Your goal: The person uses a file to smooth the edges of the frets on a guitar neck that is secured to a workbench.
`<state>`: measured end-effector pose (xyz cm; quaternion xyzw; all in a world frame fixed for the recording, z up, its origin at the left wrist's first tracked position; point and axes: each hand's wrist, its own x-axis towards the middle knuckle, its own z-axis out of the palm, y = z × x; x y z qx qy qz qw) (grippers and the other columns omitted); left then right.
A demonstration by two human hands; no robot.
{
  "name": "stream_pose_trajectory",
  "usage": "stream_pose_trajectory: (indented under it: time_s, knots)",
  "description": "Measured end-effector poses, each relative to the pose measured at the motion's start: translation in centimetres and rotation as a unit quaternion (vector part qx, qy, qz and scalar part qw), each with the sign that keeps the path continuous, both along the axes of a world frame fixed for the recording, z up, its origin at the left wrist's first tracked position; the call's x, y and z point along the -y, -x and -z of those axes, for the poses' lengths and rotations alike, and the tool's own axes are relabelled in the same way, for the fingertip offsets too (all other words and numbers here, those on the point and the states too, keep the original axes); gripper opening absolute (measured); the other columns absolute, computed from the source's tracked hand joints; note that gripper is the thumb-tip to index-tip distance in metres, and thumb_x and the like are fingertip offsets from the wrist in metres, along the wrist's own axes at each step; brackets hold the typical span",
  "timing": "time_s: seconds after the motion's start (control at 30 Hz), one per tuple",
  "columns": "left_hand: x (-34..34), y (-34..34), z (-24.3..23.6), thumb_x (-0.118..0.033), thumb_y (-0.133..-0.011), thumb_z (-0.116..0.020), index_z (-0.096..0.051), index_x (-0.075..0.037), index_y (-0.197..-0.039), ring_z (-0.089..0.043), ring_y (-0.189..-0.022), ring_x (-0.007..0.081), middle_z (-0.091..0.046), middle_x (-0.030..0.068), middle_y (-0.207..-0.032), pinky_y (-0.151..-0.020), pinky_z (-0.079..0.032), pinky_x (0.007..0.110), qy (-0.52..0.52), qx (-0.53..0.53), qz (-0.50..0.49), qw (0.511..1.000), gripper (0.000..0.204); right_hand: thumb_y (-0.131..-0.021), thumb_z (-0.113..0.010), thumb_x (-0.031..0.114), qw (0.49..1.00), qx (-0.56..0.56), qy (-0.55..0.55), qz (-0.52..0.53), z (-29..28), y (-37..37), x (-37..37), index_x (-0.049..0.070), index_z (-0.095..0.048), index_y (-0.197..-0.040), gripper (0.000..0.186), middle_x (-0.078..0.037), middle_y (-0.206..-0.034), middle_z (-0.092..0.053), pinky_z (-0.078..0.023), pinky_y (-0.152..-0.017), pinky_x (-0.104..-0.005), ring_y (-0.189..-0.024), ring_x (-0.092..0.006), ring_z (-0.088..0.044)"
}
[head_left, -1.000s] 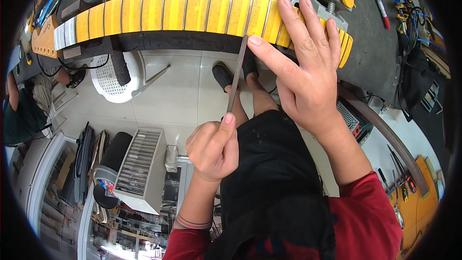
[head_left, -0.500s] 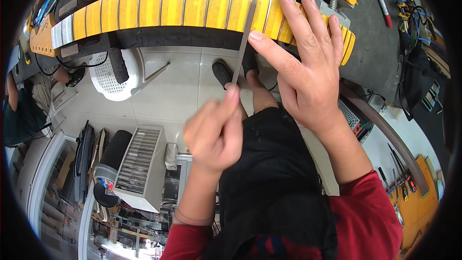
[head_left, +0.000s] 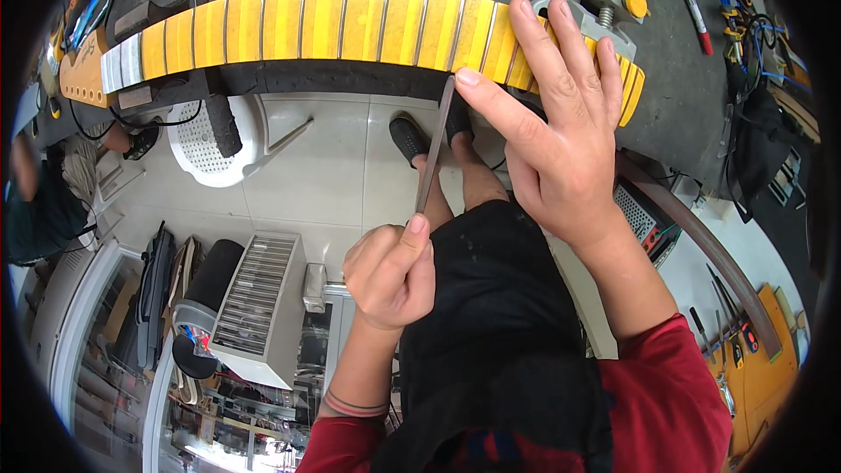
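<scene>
A guitar neck (head_left: 280,22) lies across the bench edge, its frets showing between strips of yellow tape. My left hand (head_left: 392,276) is closed around the lower end of a slim metal file (head_left: 436,144), thumb laid along it. The file points up and away from me, its far tip at the neck's near edge. My right hand (head_left: 565,114) is spread over the right part of the neck, fingers stretched across the tape. One of its fingertips sits right beside the file's tip. Whatever is inside my left fist is hidden.
A grey clamp (head_left: 589,0) with a yellow knob stands behind the neck's right end. Further right lies a marker pen (head_left: 692,10). A tan perforated headstock (head_left: 81,79) ends the neck at left. Below are a white stool (head_left: 215,140) and a slotted box (head_left: 256,298); another person is far left.
My left hand has drawn the file back toward me, so its tip has gone from across the frets to the neck's near edge. My right hand stays on the neck.
</scene>
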<state>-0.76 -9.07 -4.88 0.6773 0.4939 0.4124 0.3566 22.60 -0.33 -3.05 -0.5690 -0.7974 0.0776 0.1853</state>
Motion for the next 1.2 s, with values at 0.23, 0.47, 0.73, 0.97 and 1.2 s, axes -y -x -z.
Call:
stream_pose_trajectory:
  time_s: [0.23, 0.47, 0.73, 0.97, 1.2]
  knots:
    - [-3.1, -2.1, -2.2, 0.016, -0.086, -0.072, -0.075, 0.003, -0.129, -0.049, -0.053, 0.0183, -0.055, 0.0078, -0.069, -0.051, -0.041, 0.032, 0.023, -0.071, -0.019, 0.997, 0.045, -0.089, -0.065, -0.003, 1.0, -0.006, 0.01, 0.01, -0.7, 0.2, -0.2, 0.029, -0.075, -0.14, 0.061, -0.019, -0.166, -0.054, -0.023, -0.128, -0.0634, -0.157, -0.0438, -0.046]
    - [-7.7, -4.1, -2.6, 0.013, -0.087, -0.075, -0.076, 0.001, -0.131, -0.052, -0.054, 0.0224, -0.054, 0.0092, -0.069, -0.05, -0.042, 0.034, 0.022, -0.09, -0.024, 0.995, 0.045, -0.085, -0.068, -0.005, 0.998, -0.038, 0.053, 0.003, -2.5, -0.7, -2.0, 0.021, -0.076, -0.138, 0.06, -0.014, -0.156, -0.061, -0.038, -0.119, -0.0559, -0.144, -0.0393, -0.057]
    - [-9.0, -5.0, -2.7, 0.017, -0.088, -0.071, -0.076, 0.003, -0.126, -0.051, -0.054, 0.018, -0.058, 0.0092, -0.071, -0.051, -0.039, 0.031, 0.044, -0.049, -0.037, 0.997, 0.041, -0.087, -0.072, 0.003, 0.998, -0.034, 0.044, 0.004, -1.9, -0.4, -1.8, 0.026, -0.076, -0.139, 0.057, -0.011, -0.157, -0.06, -0.038, -0.12, -0.0582, -0.143, -0.0367, -0.058]
    - [-3.1, -2.2, -3.9, 0.015, -0.094, -0.067, -0.074, 0.007, -0.128, -0.052, -0.059, 0.012, -0.06, 0.0061, -0.075, -0.054, -0.04, 0.027, 0.071, -0.052, -0.011, 0.996, 0.036, -0.087, -0.074, 0.004, 0.997, -0.033, 0.067, 0.001, -2.3, -1.0, -2.0, 0.027, -0.075, -0.139, 0.057, -0.01, -0.157, -0.06, -0.037, -0.121, -0.0568, -0.144, -0.0356, -0.057]
    - [-9.4, -5.0, -3.1, 0.017, -0.088, -0.071, -0.074, 0.003, -0.132, -0.052, -0.054, 0.0212, -0.055, 0.0092, -0.069, -0.05, -0.042, 0.033, 0.078, -0.012, -0.034, 0.996, 0.046, -0.092, -0.069, 0.013, 0.997, -0.034, 0.063, 0.005, -2.1, -0.8, -2.2, 0.031, -0.074, -0.14, 0.052, -0.004, -0.156, -0.062, -0.036, -0.122, -0.053, -0.142, -0.0293, -0.058]
